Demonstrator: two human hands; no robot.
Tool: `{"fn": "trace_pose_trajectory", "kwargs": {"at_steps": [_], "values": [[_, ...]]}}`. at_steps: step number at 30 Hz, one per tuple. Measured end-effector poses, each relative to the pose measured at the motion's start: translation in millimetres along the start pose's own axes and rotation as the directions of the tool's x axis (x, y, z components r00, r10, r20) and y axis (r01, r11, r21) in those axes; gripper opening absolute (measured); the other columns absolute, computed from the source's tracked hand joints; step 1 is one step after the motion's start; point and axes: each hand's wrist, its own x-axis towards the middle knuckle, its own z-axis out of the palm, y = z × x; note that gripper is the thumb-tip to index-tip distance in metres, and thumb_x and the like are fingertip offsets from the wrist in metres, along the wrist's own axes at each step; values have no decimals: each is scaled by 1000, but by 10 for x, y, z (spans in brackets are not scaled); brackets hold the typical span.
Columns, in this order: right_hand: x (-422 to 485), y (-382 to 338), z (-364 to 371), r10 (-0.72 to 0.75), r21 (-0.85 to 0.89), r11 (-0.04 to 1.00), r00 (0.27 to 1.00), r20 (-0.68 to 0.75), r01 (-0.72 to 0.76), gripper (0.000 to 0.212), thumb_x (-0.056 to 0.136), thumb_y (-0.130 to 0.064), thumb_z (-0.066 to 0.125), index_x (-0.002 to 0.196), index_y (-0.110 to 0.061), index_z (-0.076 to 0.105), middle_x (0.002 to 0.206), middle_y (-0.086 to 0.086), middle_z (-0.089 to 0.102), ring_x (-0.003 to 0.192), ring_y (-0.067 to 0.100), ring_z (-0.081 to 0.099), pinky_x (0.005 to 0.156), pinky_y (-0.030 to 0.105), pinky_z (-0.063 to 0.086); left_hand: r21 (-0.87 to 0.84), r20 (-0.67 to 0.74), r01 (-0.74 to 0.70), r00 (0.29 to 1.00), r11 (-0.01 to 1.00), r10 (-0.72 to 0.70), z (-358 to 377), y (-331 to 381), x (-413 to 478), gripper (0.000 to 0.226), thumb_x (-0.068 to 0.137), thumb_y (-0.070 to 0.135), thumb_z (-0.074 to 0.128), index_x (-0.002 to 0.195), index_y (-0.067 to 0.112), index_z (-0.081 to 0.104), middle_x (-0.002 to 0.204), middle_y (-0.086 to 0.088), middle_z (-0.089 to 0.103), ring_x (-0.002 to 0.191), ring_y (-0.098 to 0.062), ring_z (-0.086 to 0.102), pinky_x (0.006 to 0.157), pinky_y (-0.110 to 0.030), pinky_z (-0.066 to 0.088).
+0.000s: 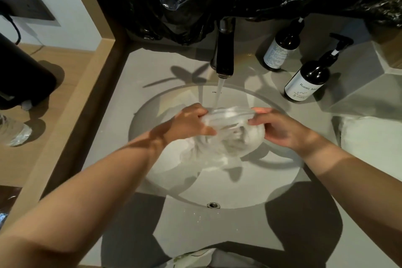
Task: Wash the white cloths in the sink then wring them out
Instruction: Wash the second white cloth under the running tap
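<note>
- The left hand (pixel 189 122) hangs over the left part of the sink (pixel 239 187). Its fingers are curled tight round the left end of the white cloth (pixel 228 137), so it is closed on the fabric.
- The white cloth is bunched between the two hands, above the middle of the basin. Its top edge is stretched taut and the rest sags down in loose folds towards the bowl.
- A stream of water (pixel 218 93) from the dark tap (pixel 224 54) lands on that stretched top edge, so the cloth is likely soaked through.
- Handling, as I judge it: the cloth is soft and limp with no stiffness, heavier wet than dry, and a little slick. It will drape and drip rather than hold a shape, and it is not fragile, so it should bear firm squeezing and twisting.
- Hold, as I judge it: gather a full fistful at each end, because a thin edge could slide out of wet fingers. For wringing, the loose hanging folds need collecting into one rope.
- The right hand (pixel 280 128) pinches the right end of the cloth between thumb and curled fingers, so it too is gripping.
- A pump bottle (pixel 309 80) stands on the counter (pixel 304 235) right of the tap. Further right lies a white heap (pixel 369 135), and I cannot tell whether it is another cloth.
</note>
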Motion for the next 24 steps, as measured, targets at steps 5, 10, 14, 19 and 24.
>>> {"fn": "trace_pose_trajectory", "kwargs": {"at_steps": [5, 10, 14, 19, 24], "values": [[-51, -117, 28, 191, -630, 765, 981, 22, -135, 55, 68, -31, 79, 117, -20, 55, 106, 1, 67, 95, 21, 67, 76, 24, 54, -112, 188, 80, 980, 991, -58, -142, -79, -4, 30, 78, 31, 76, 102, 18, 64, 97, 3, 62, 92, -18, 60, 74, -24, 45], [-71, -277, 289, 98, -931, 328, 985, -139, -164, 27, 70, -32, 76, 91, -20, 64, 86, -2, 65, 84, 19, 63, 66, 32, 53, 166, 478, 46, 870, 985, -121, -79, -61, -95, 49, 83, 42, 71, 120, 13, 62, 108, 0, 67, 94, -16, 62, 80, -19, 47], [-120, -356, 123, 157, -655, 747, 988, 6, -115, 65, 52, -36, 81, 111, -16, 63, 112, 1, 66, 102, 15, 61, 92, 28, 48, 122, 484, 49, 869, 991, -103, -48, -31, -114, 57, 68, 43, 82, 114, 14, 64, 103, 0, 71, 94, -16, 66, 80, -22, 53], [-65, -505, -10, 410, -440, 876, 788, 459, -199, 82, 79, -71, 53, 128, -6, 59, 116, 23, 65, 106, 31, 64, 96, 40, 50, -72, 266, -8, 963, 997, 27, -238, 76, 1, 44, 65, 34, 84, 101, 12, 72, 96, -6, 73, 92, -25, 68, 88, -37, 52], [-70, -512, 197, 352, -629, 773, 883, 310, -87, 51, 74, -43, 79, 104, -2, 67, 98, 15, 72, 91, 28, 69, 82, 34, 56, 276, 306, -172, 948, 946, 83, -327, 269, 43, 33, 73, 32, 80, 97, 13, 67, 93, -4, 68, 87, -23, 63, 79, -35, 51]]}}
